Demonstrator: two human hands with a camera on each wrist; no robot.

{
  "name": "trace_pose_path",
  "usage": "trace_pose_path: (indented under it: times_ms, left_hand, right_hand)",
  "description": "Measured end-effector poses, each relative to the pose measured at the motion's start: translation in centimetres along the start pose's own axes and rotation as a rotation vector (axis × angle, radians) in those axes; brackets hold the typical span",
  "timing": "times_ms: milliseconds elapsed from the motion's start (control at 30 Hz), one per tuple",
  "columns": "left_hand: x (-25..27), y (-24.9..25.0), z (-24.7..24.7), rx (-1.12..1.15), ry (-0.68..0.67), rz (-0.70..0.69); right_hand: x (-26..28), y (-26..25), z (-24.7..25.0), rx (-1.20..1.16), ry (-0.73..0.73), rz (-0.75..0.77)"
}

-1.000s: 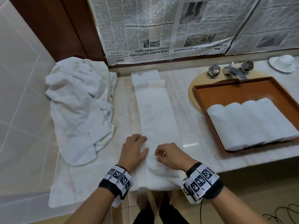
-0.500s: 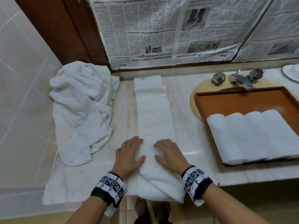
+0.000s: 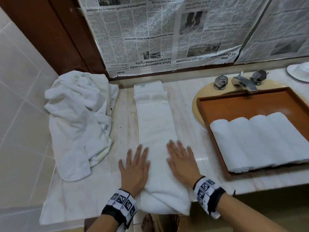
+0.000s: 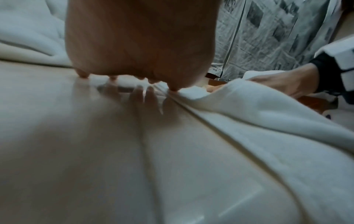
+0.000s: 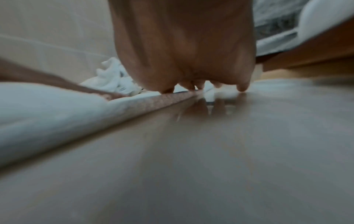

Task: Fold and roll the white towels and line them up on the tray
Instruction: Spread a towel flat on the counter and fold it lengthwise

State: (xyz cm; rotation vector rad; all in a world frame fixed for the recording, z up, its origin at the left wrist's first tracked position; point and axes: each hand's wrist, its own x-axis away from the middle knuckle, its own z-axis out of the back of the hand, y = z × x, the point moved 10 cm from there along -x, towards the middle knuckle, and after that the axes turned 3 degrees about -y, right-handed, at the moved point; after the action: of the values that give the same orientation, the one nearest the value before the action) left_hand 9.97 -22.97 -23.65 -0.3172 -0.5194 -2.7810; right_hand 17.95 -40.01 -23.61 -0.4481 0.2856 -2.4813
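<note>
A white towel (image 3: 156, 128), folded into a long narrow strip, lies on the marble counter running away from me, its near end (image 3: 165, 198) folded over at the counter's front edge. My left hand (image 3: 135, 163) lies flat with straight fingers along the strip's left edge. My right hand (image 3: 181, 162) lies flat on the strip's right edge. In the left wrist view the fingers (image 4: 113, 78) touch the counter beside the towel (image 4: 268, 121). The brown tray (image 3: 250, 101) at right carries several rolled white towels (image 3: 260, 141) side by side.
A heap of loose white towels (image 3: 78, 121) lies at the left against the tiled wall. The tray rests over a sink with a chrome faucet (image 3: 242, 82). A white dish (image 3: 299, 72) sits at the far right. Newspaper (image 3: 167, 34) covers the wall behind.
Both hands went from curled on the towel's near end to flat with straight fingers, sliding forward along the strip's two edges. The near end now lies folded over.
</note>
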Motion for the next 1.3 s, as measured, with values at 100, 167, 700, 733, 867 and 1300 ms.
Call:
trace_pose_path:
  times_ms: [100, 167, 700, 733, 867, 1300]
  left_hand:
    - [0.4, 1.6, -1.3, -0.067, -0.036, -0.080]
    - [0.5, 0.9, -1.7, -0.087, -0.048, -0.055]
    - [-12.8, 0.8, 2.3, -0.114, -0.101, 0.013]
    - [-13.4, 0.9, 2.6, -0.100, -0.099, 0.003]
    - [-13.0, 2.6, 4.4, 0.029, 0.003, -0.109]
    - [-5.3, 3.7, 5.3, 0.492, 0.068, -0.198]
  right_hand:
    - [1.7, -1.9, -1.8, 0.054, 0.008, 0.086]
    - [1.8, -0.8, -1.8, 0.056, -0.019, 0.043]
    - [-11.8, 2.3, 3.9, 0.040, -0.116, -0.018]
    - [-12.3, 2.3, 4.4, 0.017, -0.107, -0.026]
    - [-11.0, 2.0, 6.8, -0.091, 0.029, -0.037]
    - [0.6, 2.5, 3.2, -0.373, -0.150, -0.205]
